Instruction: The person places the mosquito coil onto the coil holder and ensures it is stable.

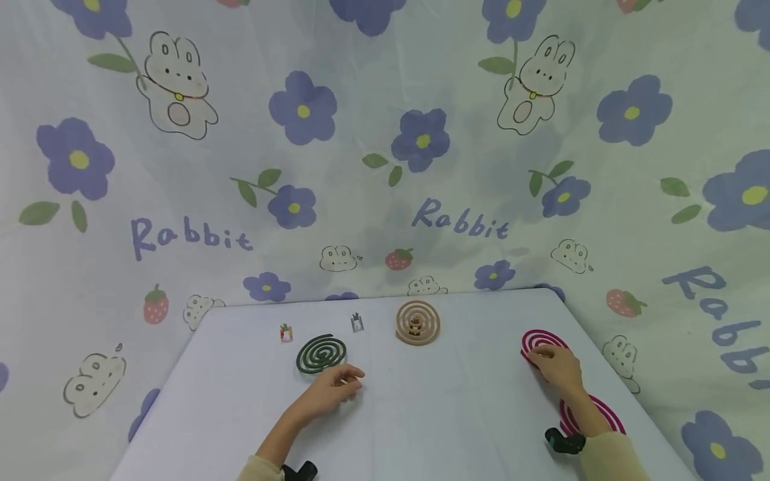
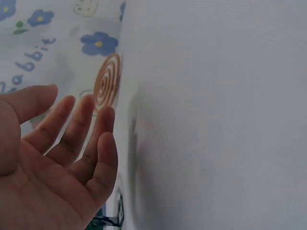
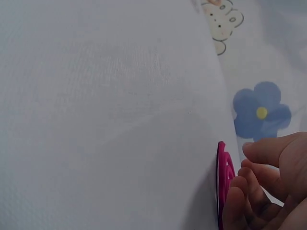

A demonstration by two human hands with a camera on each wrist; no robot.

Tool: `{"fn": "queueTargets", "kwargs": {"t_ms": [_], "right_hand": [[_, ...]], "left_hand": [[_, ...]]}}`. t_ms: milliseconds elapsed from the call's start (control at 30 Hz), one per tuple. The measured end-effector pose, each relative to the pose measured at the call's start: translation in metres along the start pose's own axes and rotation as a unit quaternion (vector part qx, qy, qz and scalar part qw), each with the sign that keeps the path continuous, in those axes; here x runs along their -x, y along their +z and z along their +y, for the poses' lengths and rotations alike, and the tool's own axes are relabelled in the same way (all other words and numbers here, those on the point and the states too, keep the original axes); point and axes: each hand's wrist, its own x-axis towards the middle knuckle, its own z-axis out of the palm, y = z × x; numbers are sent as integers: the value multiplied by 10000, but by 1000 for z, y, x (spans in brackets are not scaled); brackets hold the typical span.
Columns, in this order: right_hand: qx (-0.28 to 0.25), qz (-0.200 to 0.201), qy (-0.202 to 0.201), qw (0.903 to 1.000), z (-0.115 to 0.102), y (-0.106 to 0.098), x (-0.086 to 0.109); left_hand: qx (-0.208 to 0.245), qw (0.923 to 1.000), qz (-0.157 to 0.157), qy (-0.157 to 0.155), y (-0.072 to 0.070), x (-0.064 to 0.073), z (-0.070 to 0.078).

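Observation:
My left hand point(image 1: 329, 391) is just in front of a dark green mosquito coil point(image 1: 321, 354), its fingers loosely bent. The left wrist view shows the palm of that hand point(image 2: 57, 153) holding nothing, with a tan coil point(image 2: 106, 81) beyond its fingertips. At the right side my right hand point(image 1: 559, 367) is over a pink mosquito coil point(image 1: 544, 336) and hides part of it. In the right wrist view, the loosely bent fingers of my hand point(image 3: 268, 187) overlap the pink coil point(image 3: 222, 177), the thumb apart from it. Whether the fingertips touch it is unclear.
A second pink coil point(image 1: 607, 411) lies partly beneath my right forearm. At the back of the white table point(image 1: 445, 414) is the tan coil point(image 1: 418, 310) with small gold pieces on it. Two small packets or metal pieces, one silver point(image 1: 357, 323) and one red-yellow point(image 1: 286, 334), lie left of it.

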Motion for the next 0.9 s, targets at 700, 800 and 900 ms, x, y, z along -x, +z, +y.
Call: {"fn": "queueTargets", "kwargs": {"t_ms": [700,800,900], "right_hand": [[640,41,-169,9978,3,4,-5],[704,-13,-165,9974,1,4,-3],[714,-76,-164,9973,-1,4,0]], "left_hand": [[224,9956,623,-657,-63,50,-30],[316,9938,712,-793,-67,57,-32],[387,9919,767,-940,-67,63,-34]]}}
